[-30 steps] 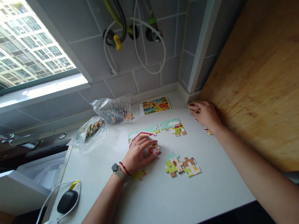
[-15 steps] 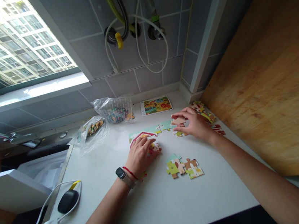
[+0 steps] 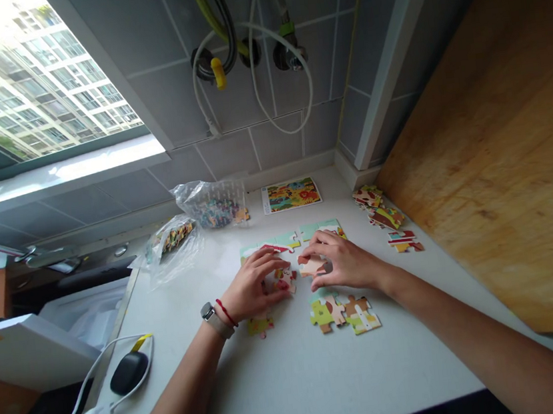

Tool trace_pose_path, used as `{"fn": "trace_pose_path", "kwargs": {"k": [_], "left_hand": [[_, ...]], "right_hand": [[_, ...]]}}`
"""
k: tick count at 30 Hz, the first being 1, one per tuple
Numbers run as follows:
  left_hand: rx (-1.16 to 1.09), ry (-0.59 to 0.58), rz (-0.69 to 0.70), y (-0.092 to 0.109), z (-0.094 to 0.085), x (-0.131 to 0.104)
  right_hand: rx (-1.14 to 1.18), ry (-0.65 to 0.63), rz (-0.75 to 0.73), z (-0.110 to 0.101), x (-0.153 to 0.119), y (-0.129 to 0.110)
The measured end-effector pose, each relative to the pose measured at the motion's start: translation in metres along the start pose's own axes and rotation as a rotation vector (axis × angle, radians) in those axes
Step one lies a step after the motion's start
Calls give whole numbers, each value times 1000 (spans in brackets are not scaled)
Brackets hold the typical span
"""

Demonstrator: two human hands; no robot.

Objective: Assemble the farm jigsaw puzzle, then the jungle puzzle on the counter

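White worktop (image 3: pixel 298 379) carries one strip of joined puzzle pieces (image 3: pixel 290 239), one joined cluster (image 3: pixel 344 311) nearer the edge, one loose piece (image 3: pixel 259 325) by the left wrist, a loose pile (image 3: pixel 383 217) at right, two plastic bags (image 3: pixel 192 220) and one picture card (image 3: pixel 291 194). Left hand (image 3: pixel 250 284), fingers curled, presses on a piece (image 3: pixel 281 279). Right hand (image 3: pixel 344 262) pinches one pale piece (image 3: pixel 311 264) just beside it, below the strip.

Loose pieces (image 3: pixel 384 217) right of joined rows (image 3: pixel 290 239), bags (image 3: pixel 192 220) left, picture card (image 3: pixel 290 194) behind
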State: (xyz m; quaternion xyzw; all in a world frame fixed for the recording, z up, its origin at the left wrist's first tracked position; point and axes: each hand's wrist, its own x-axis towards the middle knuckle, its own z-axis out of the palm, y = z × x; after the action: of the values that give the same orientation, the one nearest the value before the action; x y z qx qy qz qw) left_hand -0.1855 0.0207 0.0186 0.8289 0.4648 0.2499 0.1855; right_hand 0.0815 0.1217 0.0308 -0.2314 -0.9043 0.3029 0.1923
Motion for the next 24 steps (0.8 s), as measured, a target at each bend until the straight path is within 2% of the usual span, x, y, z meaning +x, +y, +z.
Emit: {"fn": "trace_pose_path", "kwargs": {"k": [6, 11, 19, 24], "left_hand": [[55, 166, -41, 7, 22, 3], [116, 248, -99, 12, 30, 2], [125, 244, -160, 14, 30, 3], [134, 241, -151, 12, 32, 3]], "right_hand": [[-130, -41, 33, 9, 0, -4], [-157, -76, 32, 8, 0, -7], [-143, -84, 40, 8, -2, -9], [-127, -76, 18, 9, -3, -4]]}}
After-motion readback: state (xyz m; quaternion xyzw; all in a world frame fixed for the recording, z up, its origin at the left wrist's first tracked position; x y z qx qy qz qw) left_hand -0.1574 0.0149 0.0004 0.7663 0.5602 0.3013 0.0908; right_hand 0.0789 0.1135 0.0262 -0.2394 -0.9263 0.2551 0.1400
